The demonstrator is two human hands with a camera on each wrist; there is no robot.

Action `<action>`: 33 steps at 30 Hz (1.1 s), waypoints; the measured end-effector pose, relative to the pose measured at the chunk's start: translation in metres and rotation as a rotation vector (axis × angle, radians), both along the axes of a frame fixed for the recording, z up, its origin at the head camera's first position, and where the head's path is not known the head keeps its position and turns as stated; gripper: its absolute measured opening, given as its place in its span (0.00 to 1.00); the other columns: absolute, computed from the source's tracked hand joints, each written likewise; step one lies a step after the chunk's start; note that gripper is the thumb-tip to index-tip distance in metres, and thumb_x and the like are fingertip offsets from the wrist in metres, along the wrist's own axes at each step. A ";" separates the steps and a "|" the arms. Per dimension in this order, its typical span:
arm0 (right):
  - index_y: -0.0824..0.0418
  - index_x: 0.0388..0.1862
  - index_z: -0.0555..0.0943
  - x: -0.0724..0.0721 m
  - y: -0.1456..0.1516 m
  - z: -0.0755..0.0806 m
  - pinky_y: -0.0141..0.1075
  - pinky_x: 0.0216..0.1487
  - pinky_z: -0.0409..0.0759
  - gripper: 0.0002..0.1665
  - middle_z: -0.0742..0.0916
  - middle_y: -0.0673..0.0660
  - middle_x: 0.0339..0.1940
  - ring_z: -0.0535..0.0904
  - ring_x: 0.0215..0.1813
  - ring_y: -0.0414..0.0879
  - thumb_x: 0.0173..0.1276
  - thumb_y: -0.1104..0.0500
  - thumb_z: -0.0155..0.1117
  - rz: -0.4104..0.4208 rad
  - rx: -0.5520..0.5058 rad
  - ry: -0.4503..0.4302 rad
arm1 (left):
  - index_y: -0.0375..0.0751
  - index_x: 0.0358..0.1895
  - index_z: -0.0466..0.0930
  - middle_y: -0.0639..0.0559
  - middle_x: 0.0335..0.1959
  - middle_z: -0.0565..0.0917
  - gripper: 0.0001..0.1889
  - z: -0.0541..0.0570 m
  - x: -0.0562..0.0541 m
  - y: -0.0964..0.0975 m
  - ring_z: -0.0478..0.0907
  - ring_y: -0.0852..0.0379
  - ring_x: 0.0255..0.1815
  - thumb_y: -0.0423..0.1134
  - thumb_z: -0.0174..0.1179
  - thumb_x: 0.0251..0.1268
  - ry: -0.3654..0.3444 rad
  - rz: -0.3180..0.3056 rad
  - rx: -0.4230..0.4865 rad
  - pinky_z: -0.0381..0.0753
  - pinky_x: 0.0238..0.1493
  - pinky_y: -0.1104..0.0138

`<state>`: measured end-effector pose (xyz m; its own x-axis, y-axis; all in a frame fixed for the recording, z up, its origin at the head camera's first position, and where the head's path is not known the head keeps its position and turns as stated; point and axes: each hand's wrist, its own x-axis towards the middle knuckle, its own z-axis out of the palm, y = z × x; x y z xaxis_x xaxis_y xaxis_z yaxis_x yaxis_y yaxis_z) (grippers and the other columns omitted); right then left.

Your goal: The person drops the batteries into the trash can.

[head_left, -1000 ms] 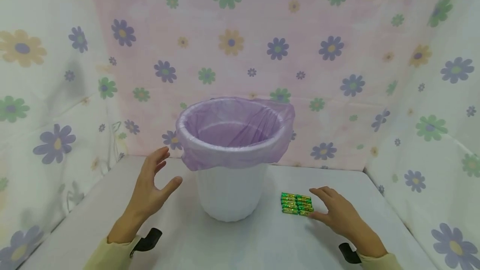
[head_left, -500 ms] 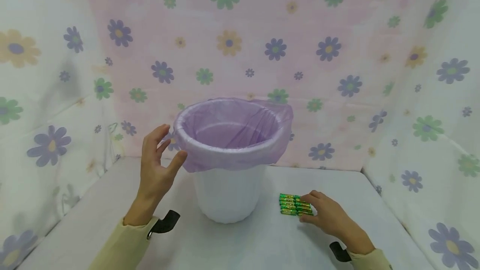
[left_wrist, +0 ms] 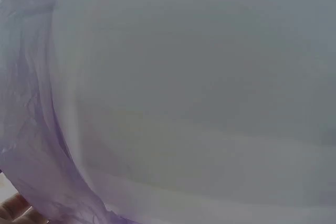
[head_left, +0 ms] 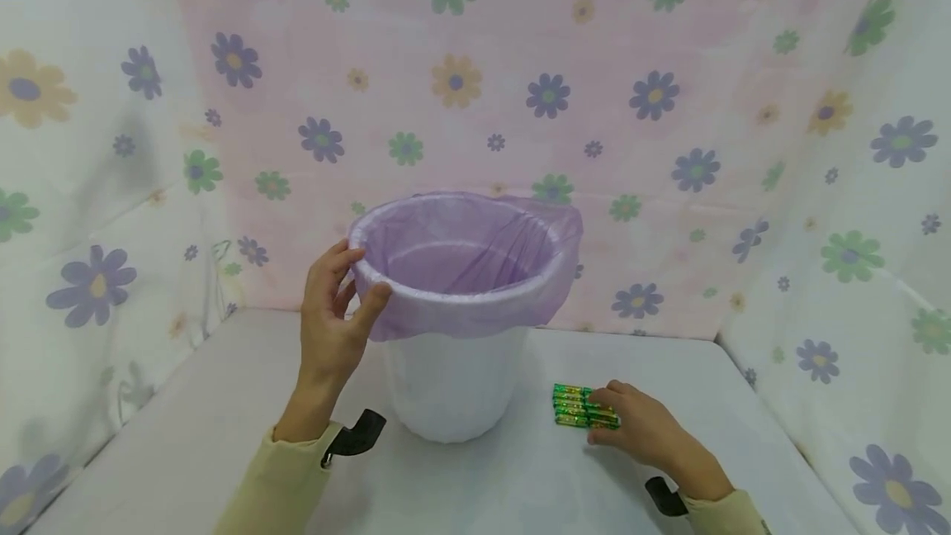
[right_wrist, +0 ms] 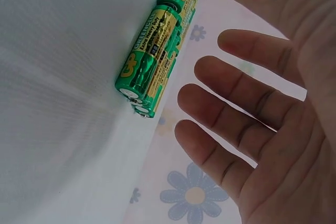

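Note:
A white trash can (head_left: pixel 453 390) stands on the table, lined with a purple plastic bag (head_left: pixel 464 316) folded over its rim. My left hand (head_left: pixel 327 337) is at the left side of that rim, fingertips and thumb right at the bag, fingers only loosely bent. The left wrist view is mostly filled by the can's pale wall (left_wrist: pixel 199 77), with fingers (left_wrist: pixel 29 216) at the lower left. To the right of the can lie several green and gold batteries (head_left: pixel 570 405) in two columns. Beside them is my right hand (head_left: pixel 646 429), its fingers spread and holding nothing in the right wrist view.
The white table (head_left: pixel 475 494) runs back to a flower-printed curtain (head_left: pixel 505 48). More flowered cloth hangs on the left and right sides. A black strap piece (head_left: pixel 358 434) sticks out at the left wrist, another (head_left: pixel 664 497) at the right.
My left hand has risen and moved right from beside the trash can to its rim. My right hand has shifted slightly left, in over the edge of the batteries.

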<state>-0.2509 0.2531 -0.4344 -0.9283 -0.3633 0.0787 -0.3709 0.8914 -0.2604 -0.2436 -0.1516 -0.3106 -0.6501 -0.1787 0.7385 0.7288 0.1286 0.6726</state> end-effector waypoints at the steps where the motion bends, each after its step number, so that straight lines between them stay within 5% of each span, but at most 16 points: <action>1: 0.55 0.50 0.81 0.000 0.000 0.000 0.40 0.40 0.77 0.31 0.77 0.44 0.38 0.72 0.38 0.38 0.51 0.41 0.73 0.002 0.002 0.000 | 0.31 0.59 0.70 0.44 0.67 0.64 0.25 0.000 0.000 0.001 0.65 0.47 0.67 0.29 0.64 0.57 -0.003 -0.008 0.011 0.68 0.66 0.63; 11: 0.53 0.47 0.82 -0.002 0.001 -0.004 0.38 0.38 0.76 0.27 0.77 0.43 0.37 0.71 0.37 0.39 0.53 0.41 0.73 0.051 0.023 0.009 | 0.35 0.62 0.68 0.48 0.69 0.62 0.25 -0.003 0.001 0.003 0.63 0.48 0.69 0.29 0.61 0.60 -0.041 -0.017 0.021 0.66 0.67 0.62; 33: 0.49 0.38 0.83 -0.003 0.003 -0.009 0.40 0.41 0.77 0.16 0.76 0.40 0.31 0.72 0.36 0.38 0.50 0.53 0.77 -0.025 0.039 -0.088 | 0.37 0.64 0.67 0.49 0.71 0.60 0.25 -0.004 0.004 0.003 0.60 0.46 0.71 0.30 0.60 0.63 -0.069 -0.019 -0.012 0.63 0.68 0.58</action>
